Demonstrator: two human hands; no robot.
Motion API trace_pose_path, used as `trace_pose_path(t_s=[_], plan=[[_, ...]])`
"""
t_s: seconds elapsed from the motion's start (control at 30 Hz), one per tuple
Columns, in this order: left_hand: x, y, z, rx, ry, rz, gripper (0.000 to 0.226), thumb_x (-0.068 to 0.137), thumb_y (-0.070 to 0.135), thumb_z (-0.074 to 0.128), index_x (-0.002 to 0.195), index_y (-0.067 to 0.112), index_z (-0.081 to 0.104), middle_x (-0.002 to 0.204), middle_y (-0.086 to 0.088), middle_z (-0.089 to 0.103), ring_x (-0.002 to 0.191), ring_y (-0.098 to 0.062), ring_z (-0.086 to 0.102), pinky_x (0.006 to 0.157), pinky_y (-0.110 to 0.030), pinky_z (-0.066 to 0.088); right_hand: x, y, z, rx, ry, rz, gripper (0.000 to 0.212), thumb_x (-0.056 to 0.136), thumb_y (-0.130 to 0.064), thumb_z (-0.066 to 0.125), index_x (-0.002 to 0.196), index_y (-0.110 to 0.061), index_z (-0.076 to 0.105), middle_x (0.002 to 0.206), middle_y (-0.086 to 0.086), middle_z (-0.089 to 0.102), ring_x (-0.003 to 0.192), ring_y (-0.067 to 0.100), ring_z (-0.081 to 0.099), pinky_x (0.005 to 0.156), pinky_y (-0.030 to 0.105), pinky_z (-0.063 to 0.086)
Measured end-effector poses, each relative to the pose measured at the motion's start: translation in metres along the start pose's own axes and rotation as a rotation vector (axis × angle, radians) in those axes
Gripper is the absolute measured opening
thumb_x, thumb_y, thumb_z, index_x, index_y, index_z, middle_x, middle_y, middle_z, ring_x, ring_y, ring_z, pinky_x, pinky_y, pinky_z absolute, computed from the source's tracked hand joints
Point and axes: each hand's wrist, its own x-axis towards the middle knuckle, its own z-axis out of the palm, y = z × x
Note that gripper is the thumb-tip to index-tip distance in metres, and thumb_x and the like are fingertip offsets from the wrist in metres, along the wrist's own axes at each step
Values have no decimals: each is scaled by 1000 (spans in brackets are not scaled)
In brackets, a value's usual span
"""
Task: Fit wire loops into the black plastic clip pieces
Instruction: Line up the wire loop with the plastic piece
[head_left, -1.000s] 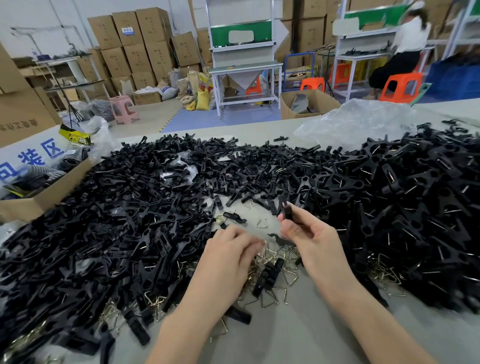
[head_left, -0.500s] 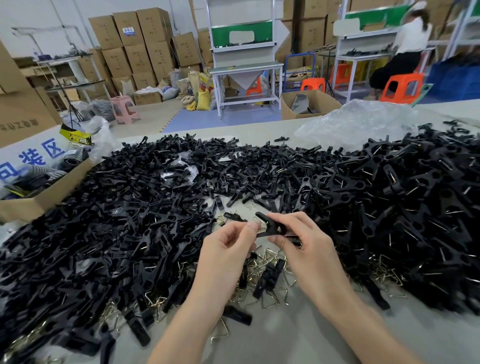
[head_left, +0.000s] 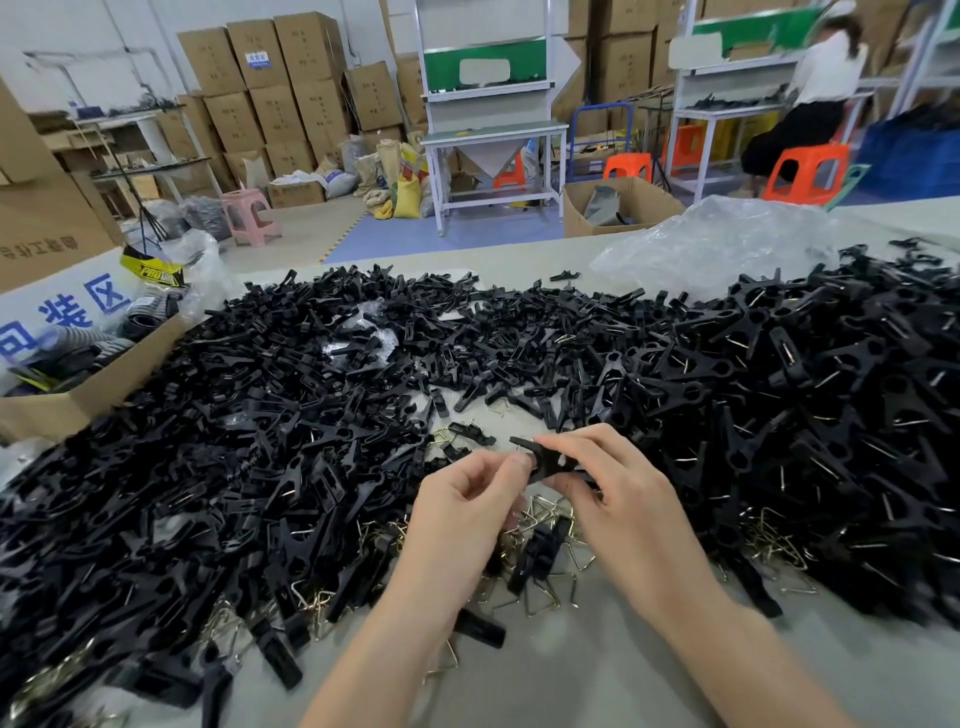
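Observation:
A black plastic clip piece (head_left: 545, 462) lies level between both hands above the table. My right hand (head_left: 613, 488) grips its right part with thumb and fingers. My left hand (head_left: 467, 499) pinches at its left end; a wire loop there is too small to make out. Loose brass-coloured wire loops (head_left: 545, 525) lie on the table just beneath the hands. A big heap of black clip pieces (head_left: 234, 467) fills the left side, and a second heap (head_left: 805, 415), many with wires in them, fills the right.
An open cardboard box (head_left: 78, 400) stands at the left table edge. Crumpled clear plastic (head_left: 717, 244) lies at the back right. Bare grey tabletop (head_left: 597, 675) shows near me. A person sits at a workbench (head_left: 821, 88) far back right.
My right hand turned the clip piece from upright to level and brought it toward my left hand. My left hand rose from the wire loops and now meets the piece's left end.

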Motion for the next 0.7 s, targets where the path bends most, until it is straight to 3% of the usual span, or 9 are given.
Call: trace_pose_path(t_s=[0.1, 0.2, 0.27, 0.37, 0.53, 0.63, 0.7], plan=[[4, 6, -12, -159, -175, -116, 23, 82, 35, 72, 91, 15, 75, 85, -6, 71, 75, -14, 64, 70, -28, 55, 1, 2, -5, 111, -53, 26, 41, 89, -1, 71, 113, -34, 71, 107, -22, 65, 104, 5, 63, 88, 14, 46], [2, 12, -19, -301, -365, -205, 41, 85, 27, 69, 115, 1, 61, 91, -9, 70, 77, -19, 66, 62, -29, 56, 0, -4, -6, 199, -161, -7, 48, 88, -4, 72, 110, -46, 70, 115, -30, 63, 120, 5, 54, 98, 13, 39], [-2, 14, -20, -332, -455, -237, 50, 85, 27, 71, 125, 3, 54, 90, -12, 66, 77, -21, 65, 61, -33, 57, -2, -8, -4, 222, -237, -34, 51, 88, -5, 73, 110, -51, 70, 125, -32, 59, 128, 4, 47, 104, 11, 34], [-7, 15, -20, -304, -582, -198, 40, 83, 33, 70, 118, 12, 67, 88, -14, 59, 74, -21, 61, 62, -35, 56, -2, -10, -3, 256, -358, -13, 45, 93, -11, 70, 114, -51, 69, 138, -33, 47, 138, -2, 36, 107, 7, 30], [-7, 12, -18, -247, -545, -195, 55, 81, 40, 69, 111, -5, 62, 74, -2, 48, 56, -15, 37, 55, -31, 52, -2, -9, -1, 314, -406, 18, 23, 93, -28, 70, 114, -37, 75, 137, -14, 59, 141, 7, 38, 110, 38, 42], [-6, 12, -17, -162, -539, -154, 38, 83, 43, 68, 101, 9, 69, 67, 1, 39, 50, -12, 29, 50, -26, 45, -2, -9, -2, 309, -399, -9, 28, 91, -43, 65, 118, -42, 72, 138, -17, 57, 142, 8, 40, 110, 41, 43], [-6, 14, -17, -153, -530, -133, 26, 84, 41, 69, 98, 20, 73, 65, 0, 35, 50, -11, 29, 50, -25, 41, -2, -7, -3, 315, -387, -21, 33, 91, -33, 70, 121, -45, 70, 141, -20, 53, 139, 9, 44, 110, 41, 43]])
